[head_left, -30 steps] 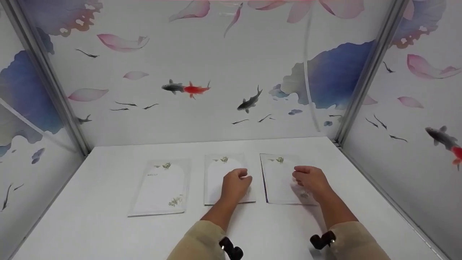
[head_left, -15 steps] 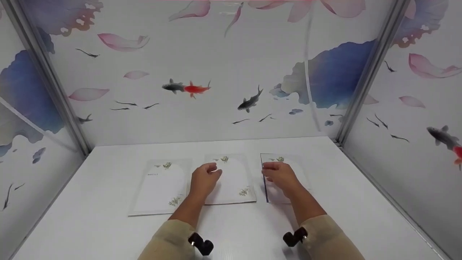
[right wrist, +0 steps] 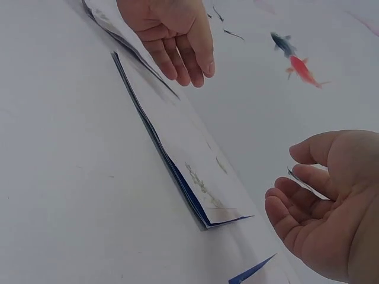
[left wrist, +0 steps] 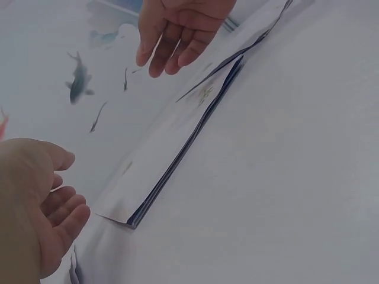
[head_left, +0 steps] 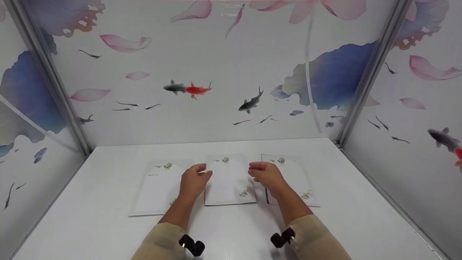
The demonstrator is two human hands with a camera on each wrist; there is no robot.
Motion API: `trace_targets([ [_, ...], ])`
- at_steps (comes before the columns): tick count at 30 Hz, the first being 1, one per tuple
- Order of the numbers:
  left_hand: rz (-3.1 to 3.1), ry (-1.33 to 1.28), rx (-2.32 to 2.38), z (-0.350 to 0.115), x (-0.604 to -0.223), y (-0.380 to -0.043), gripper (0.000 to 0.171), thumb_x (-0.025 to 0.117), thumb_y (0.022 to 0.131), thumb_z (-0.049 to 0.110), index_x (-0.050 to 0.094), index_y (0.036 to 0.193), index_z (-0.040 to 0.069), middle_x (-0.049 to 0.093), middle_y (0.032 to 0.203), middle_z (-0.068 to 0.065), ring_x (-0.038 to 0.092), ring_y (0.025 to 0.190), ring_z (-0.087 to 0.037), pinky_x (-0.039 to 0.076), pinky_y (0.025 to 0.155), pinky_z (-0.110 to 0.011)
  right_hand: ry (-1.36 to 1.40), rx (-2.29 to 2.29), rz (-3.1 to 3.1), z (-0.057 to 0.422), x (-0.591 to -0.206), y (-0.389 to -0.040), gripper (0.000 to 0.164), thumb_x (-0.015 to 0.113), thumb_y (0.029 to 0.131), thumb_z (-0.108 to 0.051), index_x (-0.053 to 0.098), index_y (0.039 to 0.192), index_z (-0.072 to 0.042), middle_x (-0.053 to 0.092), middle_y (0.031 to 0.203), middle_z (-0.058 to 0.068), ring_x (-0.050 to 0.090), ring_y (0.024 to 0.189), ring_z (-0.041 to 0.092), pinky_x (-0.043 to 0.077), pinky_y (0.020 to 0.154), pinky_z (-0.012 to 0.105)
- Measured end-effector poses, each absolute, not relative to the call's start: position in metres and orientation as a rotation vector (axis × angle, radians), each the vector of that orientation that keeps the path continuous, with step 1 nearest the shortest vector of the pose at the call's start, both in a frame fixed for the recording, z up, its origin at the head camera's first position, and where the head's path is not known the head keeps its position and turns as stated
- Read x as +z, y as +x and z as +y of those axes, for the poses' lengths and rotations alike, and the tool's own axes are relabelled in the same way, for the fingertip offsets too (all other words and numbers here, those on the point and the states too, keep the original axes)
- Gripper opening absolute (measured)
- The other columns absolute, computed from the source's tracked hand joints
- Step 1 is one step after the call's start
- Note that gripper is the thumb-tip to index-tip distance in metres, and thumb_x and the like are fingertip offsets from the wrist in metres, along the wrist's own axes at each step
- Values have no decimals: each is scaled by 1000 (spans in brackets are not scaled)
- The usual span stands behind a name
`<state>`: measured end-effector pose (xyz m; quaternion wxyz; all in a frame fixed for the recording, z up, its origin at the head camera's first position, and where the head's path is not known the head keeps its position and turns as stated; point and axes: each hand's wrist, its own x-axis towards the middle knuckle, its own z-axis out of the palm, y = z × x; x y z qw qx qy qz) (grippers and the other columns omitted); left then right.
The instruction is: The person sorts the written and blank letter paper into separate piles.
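Side by side lie three thin paper stacks, white with small green floral prints: a left stack (head_left: 157,193), a middle stack (head_left: 229,182) and a right stack (head_left: 296,180). Dark blue layers show along the edge of the middle stack (left wrist: 160,154) in the wrist views. My left hand (head_left: 193,180) hovers over the gap between the left and middle stacks, fingers loosely bent. Opposite it, my right hand (head_left: 267,177) hangs above the left part of the right stack. Both palms face the middle stack, and neither hand holds anything.
The stacks lie on a white table (head_left: 90,231). A white back panel (head_left: 216,122) painted with fish and petals rises behind it, with similar side panels joined by grey metal posts (head_left: 361,79). Black camera mounts (head_left: 192,245) sit at both sleeves.
Both hands have moved left: my left hand from above the middle stack to its left side, my right hand from the right stack's right part to its left part. The stacks have stayed put.
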<state>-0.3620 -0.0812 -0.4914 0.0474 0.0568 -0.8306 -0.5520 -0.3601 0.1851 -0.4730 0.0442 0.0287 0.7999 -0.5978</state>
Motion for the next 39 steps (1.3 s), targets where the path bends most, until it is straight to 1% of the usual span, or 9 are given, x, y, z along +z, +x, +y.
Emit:
trace_targets([
  [3, -2610, 118, -1614, -83, -494, -359, 54, 73, 102, 34, 60, 151, 15, 60, 156, -11, 58, 145, -33, 52, 118, -50, -9, -1684, 2556, 184, -478, -357, 45, 74, 101, -29, 68, 144, -16, 69, 144, 7, 66, 135, 29, 52, 117, 52],
  [5, -2685, 70, -1540, -83, -495, -357, 60, 72, 102, 39, 56, 155, 18, 53, 163, -11, 49, 154, -35, 43, 125, -54, -75, -1560, 2637, 183, -480, -354, 49, 75, 101, -36, 67, 146, -19, 66, 150, 7, 61, 141, 30, 51, 118, 54],
  [8, -2797, -25, -1424, -82, -498, -355, 70, 69, 102, 46, 47, 162, 20, 41, 172, -9, 35, 163, -34, 31, 132, -56, -134, -1388, 2712, 182, -484, -352, 56, 73, 101, -45, 62, 152, -24, 57, 160, 8, 50, 153, 34, 43, 124, 60],
  [11, -2892, -130, -1305, -80, -500, -352, 76, 68, 102, 51, 42, 166, 19, 34, 177, -6, 27, 166, -32, 25, 135, -56, -198, -1265, 2730, 181, -487, -350, 60, 70, 102, -48, 56, 157, -27, 48, 168, 7, 40, 160, 36, 35, 128, 63],
  [17, -3043, -357, -1070, -81, -505, -349, 82, 66, 101, 57, 41, 166, 15, 33, 177, -7, 26, 167, -33, 25, 135, -57, -280, -1113, 2729, 180, -492, -348, 66, 74, 101, -44, 52, 160, -24, 43, 172, 3, 36, 163, 33, 29, 133, 58],
  [23, -3097, -563, -858, -85, -510, -348, 92, 69, 95, 62, 45, 161, 3, 35, 175, -15, 27, 165, -39, 27, 133, -58, -362, -829, 2772, 176, -496, -344, 74, 79, 96, -45, 51, 161, -22, 40, 174, 2, 29, 166, 31, 25, 135, 57],
  [26, -3115, -589, -792, -85, -511, -348, 96, 71, 93, 64, 44, 162, 4, 33, 176, -15, 25, 166, -39, 28, 134, -57, -403, -736, 2793, 174, -496, -343, 75, 79, 96, -46, 51, 161, -20, 38, 175, 2, 25, 167, 32, 23, 135, 58],
  [31, -3127, -587, -752, -83, -508, -347, 96, 72, 92, 63, 43, 163, 5, 32, 177, -13, 24, 166, -38, 27, 134, -58, -398, -663, 2805, 172, -494, -342, 75, 78, 97, -48, 50, 162, -23, 35, 176, -1, 20, 169, 30, 21, 136, 58],
  [39, -3139, -564, -723, -82, -509, -347, 96, 72, 92, 64, 43, 163, 7, 32, 177, -12, 24, 166, -37, 28, 133, -59, -407, -674, 2794, 173, -496, -342, 76, 78, 96, -48, 49, 162, -23, 35, 176, -2, 19, 169, 29, 20, 136, 58],
])
